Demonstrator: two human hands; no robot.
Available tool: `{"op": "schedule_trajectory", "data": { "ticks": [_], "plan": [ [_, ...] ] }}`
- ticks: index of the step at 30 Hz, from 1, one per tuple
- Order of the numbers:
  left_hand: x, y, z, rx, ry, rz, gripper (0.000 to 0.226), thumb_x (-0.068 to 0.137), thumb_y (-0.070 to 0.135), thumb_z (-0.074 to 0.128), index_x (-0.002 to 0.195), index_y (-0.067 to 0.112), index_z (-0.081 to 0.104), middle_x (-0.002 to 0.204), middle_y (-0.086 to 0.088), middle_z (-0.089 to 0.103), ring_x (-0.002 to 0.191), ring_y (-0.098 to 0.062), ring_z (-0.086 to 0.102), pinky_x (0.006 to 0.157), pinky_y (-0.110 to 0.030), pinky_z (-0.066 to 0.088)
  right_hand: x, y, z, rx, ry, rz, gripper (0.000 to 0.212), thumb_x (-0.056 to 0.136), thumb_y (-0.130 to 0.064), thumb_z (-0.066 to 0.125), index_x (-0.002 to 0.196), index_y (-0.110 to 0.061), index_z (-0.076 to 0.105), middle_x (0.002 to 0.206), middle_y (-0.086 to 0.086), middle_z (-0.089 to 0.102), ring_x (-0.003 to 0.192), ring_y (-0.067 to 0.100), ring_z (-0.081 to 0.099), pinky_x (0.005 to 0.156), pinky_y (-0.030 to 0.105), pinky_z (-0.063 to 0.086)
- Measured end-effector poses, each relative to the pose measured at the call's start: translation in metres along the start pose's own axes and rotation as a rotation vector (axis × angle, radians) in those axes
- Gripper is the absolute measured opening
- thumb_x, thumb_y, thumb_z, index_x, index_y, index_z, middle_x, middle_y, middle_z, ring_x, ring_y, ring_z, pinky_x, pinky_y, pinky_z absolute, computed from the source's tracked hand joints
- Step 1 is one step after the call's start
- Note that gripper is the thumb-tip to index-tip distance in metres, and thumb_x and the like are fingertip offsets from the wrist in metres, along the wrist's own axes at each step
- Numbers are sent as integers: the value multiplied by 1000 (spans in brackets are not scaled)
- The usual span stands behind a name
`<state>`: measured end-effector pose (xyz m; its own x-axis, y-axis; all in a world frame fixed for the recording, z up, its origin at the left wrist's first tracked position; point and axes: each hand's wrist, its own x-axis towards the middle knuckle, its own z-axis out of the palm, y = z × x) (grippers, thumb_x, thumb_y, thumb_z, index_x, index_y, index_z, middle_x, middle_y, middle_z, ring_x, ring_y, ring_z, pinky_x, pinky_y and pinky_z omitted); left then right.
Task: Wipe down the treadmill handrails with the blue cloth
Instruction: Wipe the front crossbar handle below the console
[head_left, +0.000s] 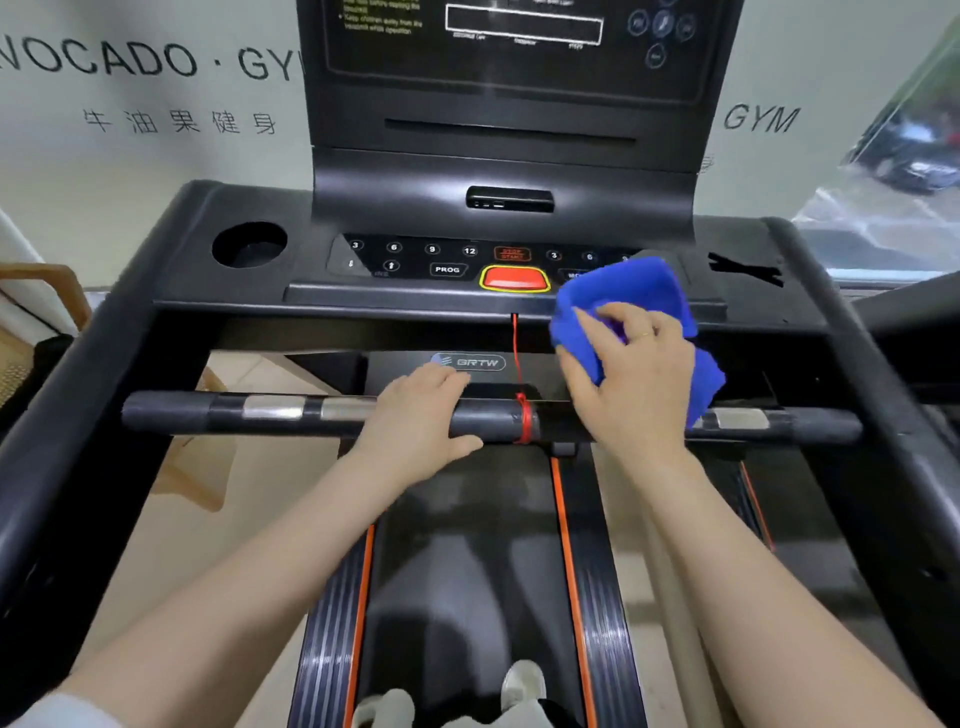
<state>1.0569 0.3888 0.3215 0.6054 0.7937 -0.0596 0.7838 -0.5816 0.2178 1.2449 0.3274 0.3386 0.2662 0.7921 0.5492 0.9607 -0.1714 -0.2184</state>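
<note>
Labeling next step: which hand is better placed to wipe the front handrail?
Right hand: it already holds the blue cloth just above the handrail. Left hand only rests bare on it.

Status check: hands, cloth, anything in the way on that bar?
Left hand rests on front handrail, holding nothing. Right hand grips blue cloth just above it. Red safety cord wrapped round bar between hands.
</note>
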Motion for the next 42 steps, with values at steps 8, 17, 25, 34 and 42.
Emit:
{"op": "schedule_trajectory", "data": {
  "ticks": [8,17,25,34,42],
  "plan": [
    [15,17,14,5,-46,15,52,86,39,58,133,19,45,127,-4,58,114,-26,55,93,-38,45,-28,4,33,44,-251,-75,40,91,-31,33,89,-13,68,86,4,68,82,34,57,70,37,42],
    [12,14,14,-34,9,4,49,85,39,60,129,22,47,123,-2,61,109,-25,56,87,-34,43,-13,21,53,-163,-252,-46,32,83,-26,37,70,-10,60,59,5,56,59,29,52,53,31,30],
    [17,13,10,-54,-57,-5,52,85,39,60,131,19,46,125,-3,60,112,-25,56,83,-35,45,-24,-8,44,69,-192,-33,33,84,-24,34,71,-12,62,71,2,63,82,29,60,66,34,40],
    [18,-3,2,-54,-129,-6,45,81,45,63,111,13,53,103,-3,65,94,-24,60,68,-32,45,-23,-14,64,-228,-424,-415,61,83,-57,28,108,-16,64,90,13,68,60,29,58,53,30,43],
    [16,-2,-2,-31,-129,-45,57,78,38,70,120,10,43,108,-13,63,97,-31,59,71,-36,44,-7,-28,66,-140,-383,-288,42,94,-40,33,86,-8,59,72,10,59,62,32,58,50,32,31]
  ]
}}
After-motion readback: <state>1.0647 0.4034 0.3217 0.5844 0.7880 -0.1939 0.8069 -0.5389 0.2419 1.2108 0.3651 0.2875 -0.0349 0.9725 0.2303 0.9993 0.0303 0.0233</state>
